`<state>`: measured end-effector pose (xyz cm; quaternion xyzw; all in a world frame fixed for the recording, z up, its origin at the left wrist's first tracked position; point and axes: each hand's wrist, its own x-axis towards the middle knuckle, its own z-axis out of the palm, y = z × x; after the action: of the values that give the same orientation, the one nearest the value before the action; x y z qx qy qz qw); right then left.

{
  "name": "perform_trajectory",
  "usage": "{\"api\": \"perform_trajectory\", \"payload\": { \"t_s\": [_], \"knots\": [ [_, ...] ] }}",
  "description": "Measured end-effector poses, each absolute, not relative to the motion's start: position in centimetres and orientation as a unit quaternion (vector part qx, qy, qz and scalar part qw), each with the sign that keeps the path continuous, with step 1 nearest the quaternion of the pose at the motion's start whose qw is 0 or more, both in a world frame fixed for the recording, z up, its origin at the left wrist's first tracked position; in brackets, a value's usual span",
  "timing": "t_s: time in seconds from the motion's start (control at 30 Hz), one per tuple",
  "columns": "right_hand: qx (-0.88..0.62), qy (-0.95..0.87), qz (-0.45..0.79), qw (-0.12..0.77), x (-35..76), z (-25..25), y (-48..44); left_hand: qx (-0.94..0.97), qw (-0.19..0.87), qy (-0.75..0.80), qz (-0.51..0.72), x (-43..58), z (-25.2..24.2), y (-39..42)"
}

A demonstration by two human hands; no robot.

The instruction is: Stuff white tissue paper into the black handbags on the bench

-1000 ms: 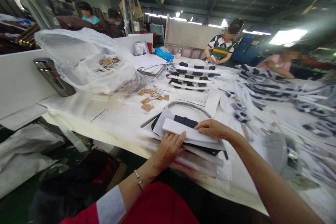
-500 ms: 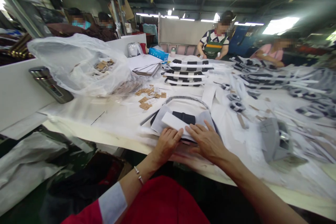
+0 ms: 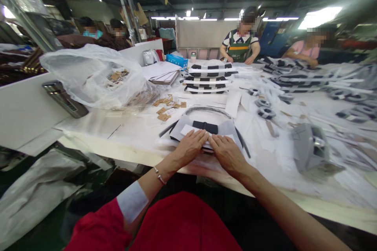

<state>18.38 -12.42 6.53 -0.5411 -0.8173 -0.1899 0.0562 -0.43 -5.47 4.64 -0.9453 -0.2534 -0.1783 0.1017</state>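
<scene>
A black bag (image 3: pixel 208 127) lies on the table in front of me, its wrapped handle (image 3: pixel 209 109) arching away from me. White sheets of packing paper (image 3: pixel 229 126) cover parts of it. Across its near side runs a folded white strip (image 3: pixel 186 129). My left hand (image 3: pixel 191 145) lies flat on this strip, fingers stretched out. Beside it my right hand (image 3: pixel 227 152) also presses flat, with the fingertips of both hands almost meeting. The palms hide most of the strip and the bag's near edge.
Brown tags (image 3: pixel 167 110) lie scattered left of the bag, near a large plastic bag (image 3: pixel 97 82) and a metal flask (image 3: pixel 65 100). Wrapped black pieces (image 3: pixel 206 82) are stacked behind. A grey tape dispenser (image 3: pixel 309 149) stands at right. A co-worker (image 3: pixel 243 45) stands across the table.
My right hand has come down beside the left, and its spread fingers are now closer together. The white strip has turned from slanting to lying more level along the near side.
</scene>
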Motion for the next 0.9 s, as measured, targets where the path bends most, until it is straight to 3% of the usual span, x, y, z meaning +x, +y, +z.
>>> {"api": "perform_trajectory", "payload": {
  "t_s": [0.17, 0.3, 0.47, 0.67, 0.9],
  "knots": [
    [-0.517, -0.827, -0.213, 0.066, 19.7, 5.9, -12.8, -0.921, 0.138, -0.263, -0.253, -0.8, 1.1, -5.8],
    [-0.503, -0.825, -0.222, 0.134, 20.4, 3.5, -13.1, -0.908, 0.175, -0.268, -0.271, -0.6, 0.3, -6.6],
    [-0.503, -0.812, -0.241, 0.171, 20.6, 1.8, -13.1, -0.916, 0.220, -0.266, -0.203, -0.5, 1.1, -7.0],
    [-0.531, -0.792, -0.258, 0.155, 20.0, 1.9, -13.3, -0.922, 0.272, -0.253, -0.108, 0.0, 2.7, -7.4],
    [-0.595, -0.747, -0.254, 0.151, 17.4, 2.2, -13.6, -0.936, 0.251, -0.225, -0.097, 0.0, 3.4, -6.4]
  ]
}}
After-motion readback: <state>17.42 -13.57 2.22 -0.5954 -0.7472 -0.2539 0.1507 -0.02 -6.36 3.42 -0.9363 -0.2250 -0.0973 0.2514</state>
